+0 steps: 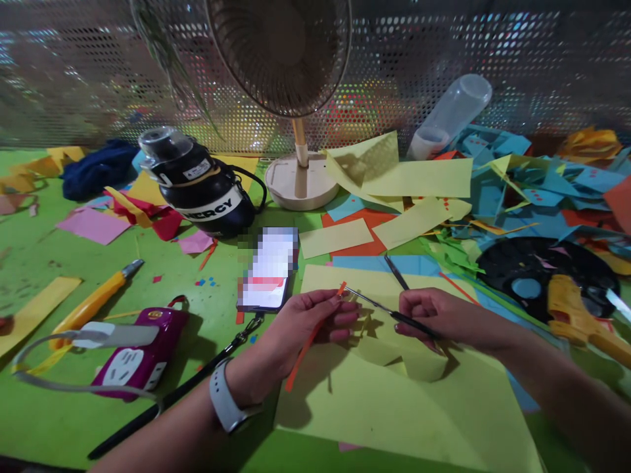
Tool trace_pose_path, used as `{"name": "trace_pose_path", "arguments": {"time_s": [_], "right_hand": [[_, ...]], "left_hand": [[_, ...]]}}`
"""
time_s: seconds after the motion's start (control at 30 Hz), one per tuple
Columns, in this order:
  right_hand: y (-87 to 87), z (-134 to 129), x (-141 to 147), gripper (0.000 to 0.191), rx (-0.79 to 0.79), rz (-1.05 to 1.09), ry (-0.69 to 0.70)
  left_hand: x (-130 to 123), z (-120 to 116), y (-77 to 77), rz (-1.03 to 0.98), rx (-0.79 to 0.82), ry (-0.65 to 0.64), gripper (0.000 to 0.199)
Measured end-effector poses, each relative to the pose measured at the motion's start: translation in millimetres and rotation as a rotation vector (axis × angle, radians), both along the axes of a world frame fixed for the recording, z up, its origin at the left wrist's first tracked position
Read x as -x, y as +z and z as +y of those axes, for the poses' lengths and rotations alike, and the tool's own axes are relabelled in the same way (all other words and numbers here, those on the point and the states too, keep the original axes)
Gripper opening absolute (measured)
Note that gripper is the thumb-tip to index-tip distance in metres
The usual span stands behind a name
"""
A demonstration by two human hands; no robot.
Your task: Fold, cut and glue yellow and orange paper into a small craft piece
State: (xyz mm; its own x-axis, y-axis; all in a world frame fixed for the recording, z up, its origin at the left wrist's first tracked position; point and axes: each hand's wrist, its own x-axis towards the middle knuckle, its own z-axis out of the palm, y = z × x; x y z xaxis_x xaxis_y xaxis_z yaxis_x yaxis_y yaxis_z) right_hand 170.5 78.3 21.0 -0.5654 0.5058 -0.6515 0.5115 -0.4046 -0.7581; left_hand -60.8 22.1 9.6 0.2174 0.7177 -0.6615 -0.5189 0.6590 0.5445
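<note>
Between thumb and forefinger, my left hand (320,318) pinches a narrow orange paper strip (308,351), whose loose end hangs down to the left. My right hand (436,312) grips a slender metal-tipped tool with a black handle (414,324). Its thin tip reaches the strip's upper end at my left fingertips. A second dark slender piece (396,270) sticks up behind my right fingers; I cannot tell whether it belongs to the same tool. Under both hands lies a large pale yellow paper sheet (394,420), with a curled yellow paper piece (424,361) on it.
A phone (271,263) lies beyond my left hand. Farther back stand a black bottle (207,190) and a fan (300,184). On the left are a yellow cutter (93,302) and a magenta device (142,348). A black dish (513,263) and paper scraps (547,190) lie right.
</note>
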Motion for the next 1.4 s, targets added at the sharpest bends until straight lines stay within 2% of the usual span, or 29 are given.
{"name": "trace_pose_path", "arguments": {"time_s": [0.23, 0.77, 1.07, 1.4], "right_hand": [[-1.3, 0.1, 0.9, 0.048, 0.014, -0.004, -0.002], [-1.0, -1.4, 1.5, 0.048, -0.001, 0.002, 0.001], [-2.3, -1.0, 2.3, 0.049, 0.009, -0.016, -0.016], [1.4, -1.2, 4.9, 0.052, -0.017, -0.059, -0.013]], "left_hand": [[1.3, -2.2, -1.1, -0.030, -0.024, 0.018, 0.017], [0.9, -3.0, -2.1, -0.039, -0.046, 0.025, 0.015], [0.4, 0.6, -0.2, 0.035, 0.012, -0.001, 0.011], [1.7, -1.1, -1.7, -0.006, -0.057, -0.063, 0.010]]}}
